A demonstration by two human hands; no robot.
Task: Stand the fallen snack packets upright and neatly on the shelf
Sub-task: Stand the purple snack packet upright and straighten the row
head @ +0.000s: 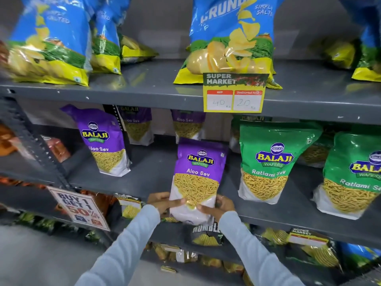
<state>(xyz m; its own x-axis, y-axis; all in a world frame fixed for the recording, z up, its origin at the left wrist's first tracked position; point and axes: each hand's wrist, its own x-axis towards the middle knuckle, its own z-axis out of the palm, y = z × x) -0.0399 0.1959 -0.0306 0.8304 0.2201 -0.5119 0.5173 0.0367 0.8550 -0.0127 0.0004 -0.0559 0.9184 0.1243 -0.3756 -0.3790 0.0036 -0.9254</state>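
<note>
Purple Aloo Sev packet [199, 174] upright | left hand [162, 201], right hand [219, 205] clasp its base

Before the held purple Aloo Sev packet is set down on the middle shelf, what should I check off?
1. Left hand on the held Aloo Sev packet: ok.
2. Right hand on it: ok.
3. Packet upright, label facing out: ok.
4. Bare middle shelf behind it: ok.
5. Clear of the green Ratlami Sev packet: ok.
6. Packet base already resting on the shelf: cannot tell.
</note>
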